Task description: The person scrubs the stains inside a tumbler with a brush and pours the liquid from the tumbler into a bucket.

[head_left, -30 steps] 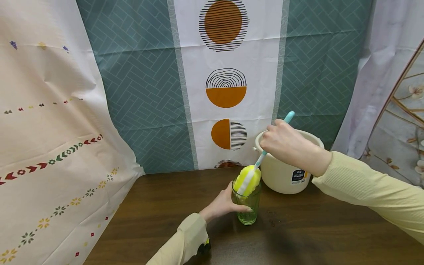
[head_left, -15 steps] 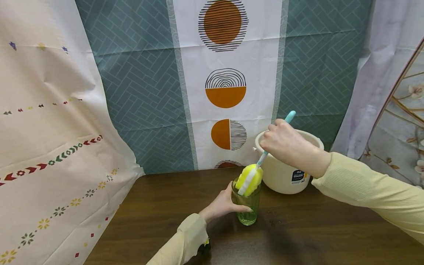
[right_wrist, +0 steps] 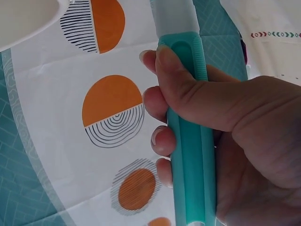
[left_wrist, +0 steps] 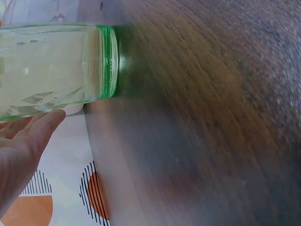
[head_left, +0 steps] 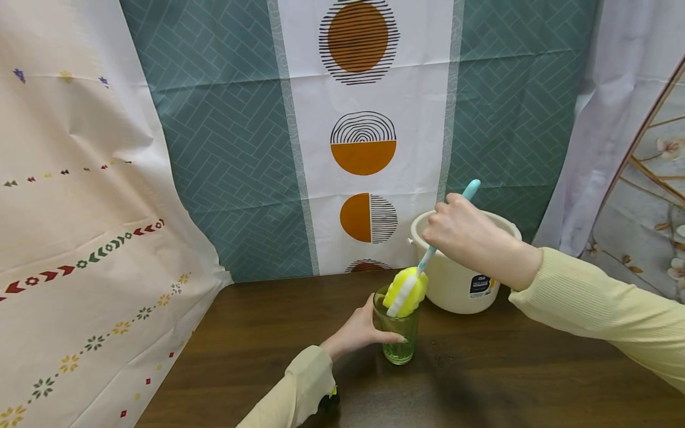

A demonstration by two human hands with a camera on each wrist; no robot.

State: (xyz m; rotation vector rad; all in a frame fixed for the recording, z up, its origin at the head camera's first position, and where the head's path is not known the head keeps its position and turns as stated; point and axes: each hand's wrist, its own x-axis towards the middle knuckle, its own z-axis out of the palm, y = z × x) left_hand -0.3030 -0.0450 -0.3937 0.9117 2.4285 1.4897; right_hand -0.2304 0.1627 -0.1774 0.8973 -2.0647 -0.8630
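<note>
In the head view a green drinking glass point(head_left: 402, 345) stands upright on the dark wooden table. My left hand point(head_left: 363, 329) holds it from the left, thumb across its front. The left wrist view shows the glass base point(left_wrist: 101, 66) on the tabletop, with the left fingers point(left_wrist: 44, 129) along its side. My right hand point(head_left: 471, 235) grips a bottle brush by its teal handle point(right_wrist: 193, 155), the fingers wrapped round it and the thumb along the top. The brush's yellow and white sponge head point(head_left: 408, 291) slants into the mouth of the glass, its lower end inside the rim.
A cream bucket point(head_left: 455, 285) with a dark label stands right behind the glass, below the right forearm. Patterned cloth point(head_left: 230, 148) hangs along the back of the table point(head_left: 257, 356). Small water drops point(head_left: 440, 359) lie to the right of the glass.
The brush head has shifted slightly to the right in the mouth of the glass, and the right hand has moved a little right with it. The left hand and glass have stayed about where they were.
</note>
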